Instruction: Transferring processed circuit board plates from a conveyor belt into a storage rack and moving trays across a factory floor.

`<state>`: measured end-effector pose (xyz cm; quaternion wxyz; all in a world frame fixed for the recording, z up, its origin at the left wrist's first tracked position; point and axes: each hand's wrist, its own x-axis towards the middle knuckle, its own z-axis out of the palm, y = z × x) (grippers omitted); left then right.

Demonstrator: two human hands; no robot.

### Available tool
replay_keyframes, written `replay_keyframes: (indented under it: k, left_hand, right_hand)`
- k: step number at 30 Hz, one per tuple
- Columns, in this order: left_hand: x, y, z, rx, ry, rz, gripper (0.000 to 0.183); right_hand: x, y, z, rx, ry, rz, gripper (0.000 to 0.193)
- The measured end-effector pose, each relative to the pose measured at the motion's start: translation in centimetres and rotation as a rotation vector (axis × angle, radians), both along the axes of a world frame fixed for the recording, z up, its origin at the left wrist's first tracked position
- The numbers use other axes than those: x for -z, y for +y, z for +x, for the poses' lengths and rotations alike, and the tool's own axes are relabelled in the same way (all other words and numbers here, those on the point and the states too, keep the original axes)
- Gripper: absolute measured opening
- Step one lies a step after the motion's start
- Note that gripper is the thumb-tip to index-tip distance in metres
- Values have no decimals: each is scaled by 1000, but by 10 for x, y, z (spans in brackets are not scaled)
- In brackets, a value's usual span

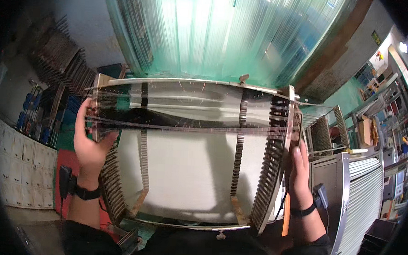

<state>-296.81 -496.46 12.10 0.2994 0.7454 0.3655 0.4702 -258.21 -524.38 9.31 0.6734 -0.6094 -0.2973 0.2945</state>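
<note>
A metal slotted rack with comb-like side rails stands in front of me, and several thin glossy sheets lie across its far half. Both my hands are closed at the two ends of the nearest glossy sheet, which looks see-through and spans the rack's width. My left hand has its thumb on the near side and its fingers round the left end. At the right end, beside the rack's outer wall, is my right hand; its thumb shows and its other fingers are partly hidden.
Behind the rack hangs a green-tinted clear strip curtain. Dark racks stand at the far left, above white lockers. On the right are a metal cabinet, another slotted rack and a pile of pale sheets.
</note>
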Motion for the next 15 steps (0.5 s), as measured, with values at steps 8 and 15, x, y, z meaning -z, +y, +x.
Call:
replay_keyframes:
  k: [8,15]
  left_hand:
    - [15,-49,-38,-99,-128,-1,94]
    - [19,-71,-60,-151,-127,79,96]
  right_hand:
    - [-138,28,44,220,-975,264,45]
    - [-203,97,-15,-665,-2310,-188,29]
